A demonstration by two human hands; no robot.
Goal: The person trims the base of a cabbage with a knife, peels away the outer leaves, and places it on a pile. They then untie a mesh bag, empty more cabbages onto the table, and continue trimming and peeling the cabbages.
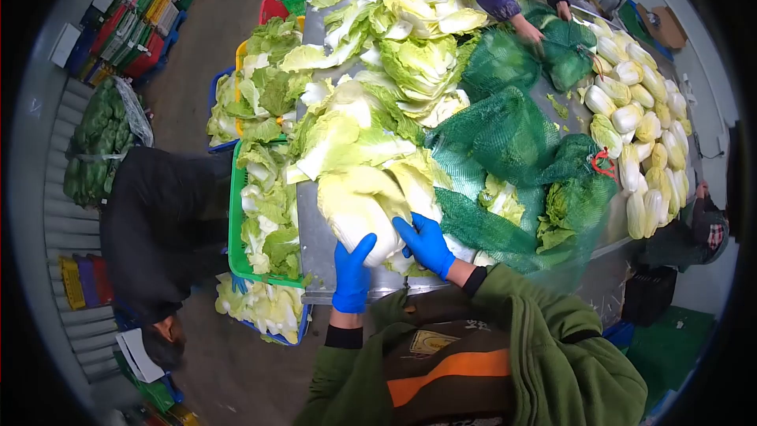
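Two gloved hands were clamped on one cabbage point(364, 213) at the near edge of the metal table point(315, 256), the left hand point(352, 274) cupping its near left flank with the thumb raised against the pale side, the right hand point(426, 243) spread over its near right shoulder, so the pair sat apart with the head pressed between them. That cabbage looked heavy and dense for its bulk, I judged, firm at the white ribbed base but loose and brittle in the outer leaves, which would tear or snap off if pulled; the blue gloves probably helped on its damp, smooth skin. The safest hold seemed to be low on both sides near the stump, palms under the weight rather than fingers hooked in the leaves. It appeared creamy white at the base, shading to yellow-green at the crinkled leaf tips, with a few leaves splayed open on top. To the left, a green crate point(236, 213) held trimmed loose leaves; beyond the head lay a heap of other cabbages point(410, 63); to the right, green net sacks point(505, 142) sprawled over the table, and far right a row of trimmed pale heads point(646, 134) was lined up, near another person's hands point(544, 24).
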